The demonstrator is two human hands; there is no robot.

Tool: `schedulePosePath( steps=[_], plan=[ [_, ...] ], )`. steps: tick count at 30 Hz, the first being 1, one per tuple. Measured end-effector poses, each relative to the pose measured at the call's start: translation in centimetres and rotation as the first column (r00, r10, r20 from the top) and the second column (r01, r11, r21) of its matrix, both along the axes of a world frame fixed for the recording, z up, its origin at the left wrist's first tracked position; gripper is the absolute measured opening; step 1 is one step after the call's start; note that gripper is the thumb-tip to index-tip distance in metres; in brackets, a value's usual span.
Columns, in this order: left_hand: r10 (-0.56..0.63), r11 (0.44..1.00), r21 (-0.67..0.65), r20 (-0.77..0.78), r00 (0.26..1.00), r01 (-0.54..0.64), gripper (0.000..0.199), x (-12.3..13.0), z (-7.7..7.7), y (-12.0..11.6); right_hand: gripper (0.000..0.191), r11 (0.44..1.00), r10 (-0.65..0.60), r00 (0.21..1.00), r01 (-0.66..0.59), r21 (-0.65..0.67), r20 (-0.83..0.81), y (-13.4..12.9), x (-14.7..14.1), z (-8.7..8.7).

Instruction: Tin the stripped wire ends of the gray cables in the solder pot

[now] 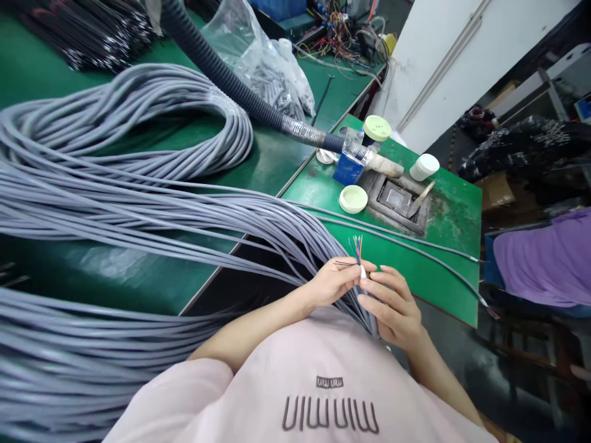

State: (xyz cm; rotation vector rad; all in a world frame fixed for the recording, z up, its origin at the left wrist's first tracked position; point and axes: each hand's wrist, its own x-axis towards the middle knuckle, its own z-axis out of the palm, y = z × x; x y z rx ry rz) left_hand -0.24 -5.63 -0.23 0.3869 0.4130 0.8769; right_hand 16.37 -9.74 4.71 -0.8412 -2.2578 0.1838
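Note:
In front of my chest, my left hand (333, 282) pinches the end of a grey cable between thumb and fingers. Thin coloured wires (357, 247), red, blue and others, fan upward from that end, and a dark strand sticks out to the left. My right hand (396, 307) curls its fingertips against the white piece (363, 272) just below the wires. Below and behind both hands runs a thick bundle of grey cables (295, 221). Two cables (415, 247) lie apart across the green board, their stripped ends toward the right.
A solder pot (394, 200) with a scraper (421, 200) is set in the green board (443, 280). Around it stand a shallow cup (353, 199), a white jar (425, 167) and a ribbed hose (240, 92). Coiled cables (138, 123) cover the left table. At right, another person's purple sleeve (545, 258) shows.

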Motion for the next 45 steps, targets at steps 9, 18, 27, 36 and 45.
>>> schedulePosePath(
  steps=[9, 18, 27, 36, 45],
  plan=[
    [0.039, 0.99, 0.135, -0.082, 0.996, -0.028, 0.036, -0.4, -0.5, -0.1, 0.06, 0.992, 0.034, 0.993, -0.047, -0.119, -0.115, -0.5, -0.1, -0.5],
    [0.21, 0.806, 0.587, -0.4, 0.892, 0.074, 0.022, 0.6, 1.2, 0.9, 0.006, 0.827, -0.377, 0.924, 0.309, -0.469, -0.057, -1.6, 1.0, -0.5],
    [0.163, 0.823, 0.558, -0.416, 0.895, 0.109, 0.034, 2.4, 1.3, 0.5, 0.03, 0.594, -0.38, 0.912, 0.112, -0.797, -0.156, -2.7, 2.9, -2.3],
    [0.214, 0.805, 0.59, -0.394, 0.894, 0.067, 0.041, 2.9, 1.3, -0.1, 0.032, 0.556, -0.331, 0.904, -0.045, -0.83, -0.271, -2.5, 3.2, -3.4],
    [0.296, 0.733, 0.676, -0.415, 0.86, 0.074, 0.044, 3.0, 1.6, -0.1, 0.031, 0.57, -0.304, 0.879, -0.141, -0.809, -0.367, -2.3, 3.6, -4.5]
  ],
)
